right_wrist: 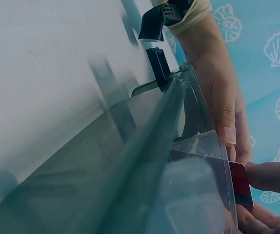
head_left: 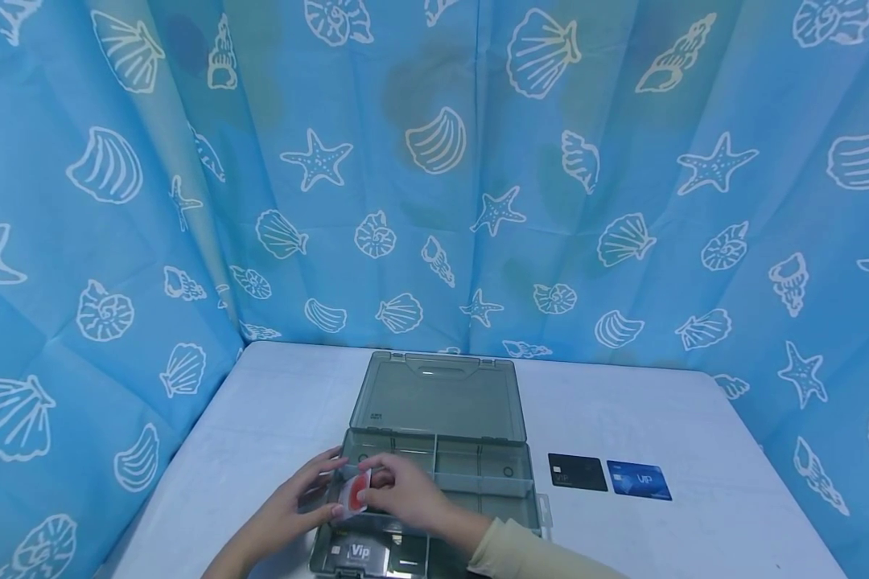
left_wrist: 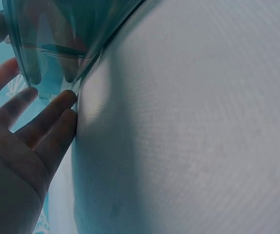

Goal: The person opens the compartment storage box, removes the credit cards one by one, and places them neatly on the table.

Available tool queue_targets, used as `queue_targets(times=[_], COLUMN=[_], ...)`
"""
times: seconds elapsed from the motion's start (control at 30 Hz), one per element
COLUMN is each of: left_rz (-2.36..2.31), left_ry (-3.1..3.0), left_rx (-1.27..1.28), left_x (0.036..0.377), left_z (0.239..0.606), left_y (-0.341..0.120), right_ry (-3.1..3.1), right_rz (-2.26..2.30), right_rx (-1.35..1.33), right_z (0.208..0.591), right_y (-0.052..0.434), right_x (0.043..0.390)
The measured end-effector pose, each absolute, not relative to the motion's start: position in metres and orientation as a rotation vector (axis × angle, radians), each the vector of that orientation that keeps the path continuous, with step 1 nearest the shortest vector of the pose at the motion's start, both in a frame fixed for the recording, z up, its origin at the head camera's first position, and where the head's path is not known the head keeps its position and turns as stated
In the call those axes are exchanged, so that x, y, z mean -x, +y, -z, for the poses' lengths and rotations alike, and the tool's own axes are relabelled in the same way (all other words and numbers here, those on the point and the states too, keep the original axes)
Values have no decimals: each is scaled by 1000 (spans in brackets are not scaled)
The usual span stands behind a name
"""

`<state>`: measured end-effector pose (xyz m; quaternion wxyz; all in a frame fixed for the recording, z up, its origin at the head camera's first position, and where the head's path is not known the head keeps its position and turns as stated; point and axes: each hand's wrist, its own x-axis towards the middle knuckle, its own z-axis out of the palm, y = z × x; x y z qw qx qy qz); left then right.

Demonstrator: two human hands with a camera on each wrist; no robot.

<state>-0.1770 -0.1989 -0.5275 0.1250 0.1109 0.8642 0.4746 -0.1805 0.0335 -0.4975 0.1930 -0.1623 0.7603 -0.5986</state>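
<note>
A red-and-white card (head_left: pixel 357 492) stands tilted over the left part of a grey see-through divided box (head_left: pixel 485 484). My right hand (head_left: pixel 409 492) pinches the card between thumb and fingers; in the right wrist view the red card (right_wrist: pixel 240 184) shows at the box wall. My left hand (head_left: pixel 293 503) is at the box's left side, its thumb beside the card's lower edge. In the left wrist view its straight fingers (left_wrist: pixel 52 114) lie along the box's outer wall. A black Vip card (head_left: pixel 360 552) lies in the front left compartment.
The box's lid (head_left: pixel 440 398) is folded back on the white table (head_left: pixel 282 394). To the right of the box lie a black VIP card (head_left: pixel 578 472) and a blue VIP card (head_left: pixel 639 480). A blue curtain (head_left: pixel 376 185) with shell prints hangs behind the table.
</note>
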Motion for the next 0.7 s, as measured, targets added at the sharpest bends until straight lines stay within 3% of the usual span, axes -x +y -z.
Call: queue_targets(times=[0.7], left_rz=[-1380], left_ry=[2532], left_rx=[-318], left_x=[176], left_z=[526], left_y=[-198], right_ry=[2111], right_rz=[1716], right_rx=[470], right_z=[490], right_y=[43], right_x=[177])
